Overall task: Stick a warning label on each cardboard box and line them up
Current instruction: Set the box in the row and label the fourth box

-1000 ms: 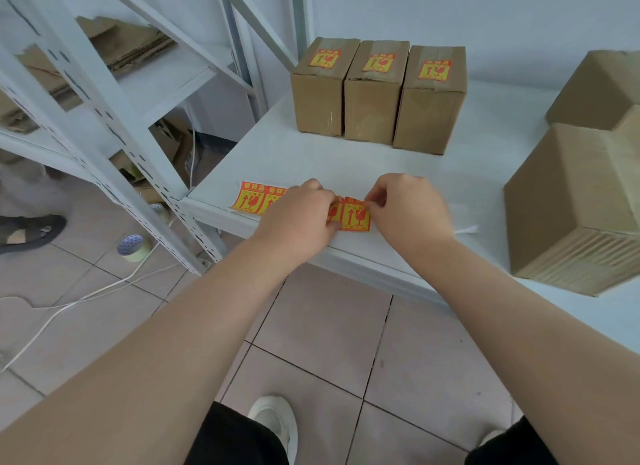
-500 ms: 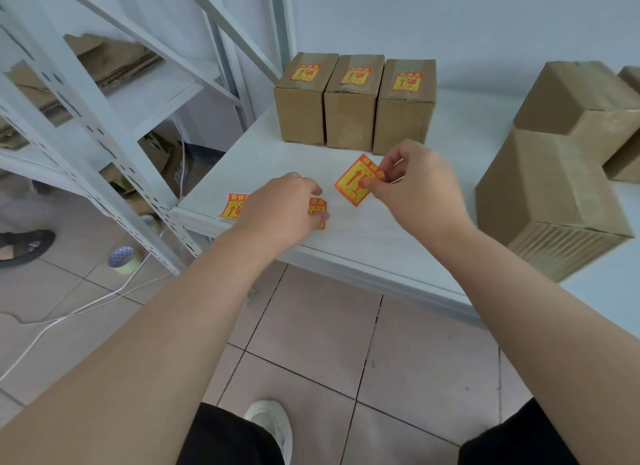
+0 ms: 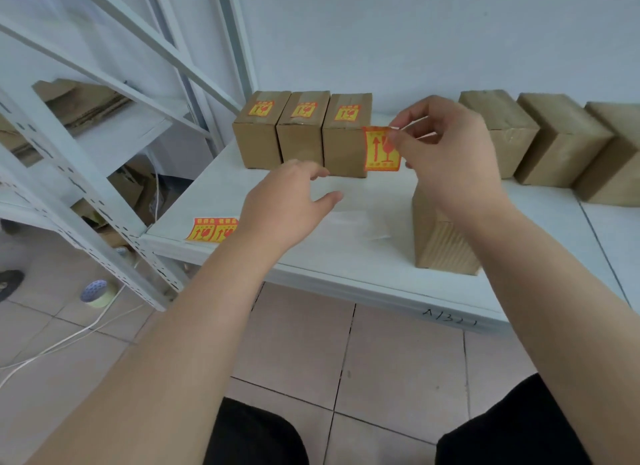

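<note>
A white table (image 3: 346,267) is set against a pale wall (image 3: 415,31). Some dark letters (image 3: 450,321) are written on the table's front edge, but they cannot be read well. A white metal rack (image 3: 79,187) is placed just beside the table, on the left. Flat cardboard (image 3: 86,101) is piled on one of its shelves, and more cardboard pieces (image 3: 135,187) are tucked low down behind it. The floor (image 3: 398,371) is covered with pale tiles. A roll of tape (image 3: 98,293) is left on the floor near the foot of the rack. A white cable (image 3: 69,341) is laid across the tiles beside it. A dark shoe (image 3: 10,281) is seen at the far left edge.
</note>
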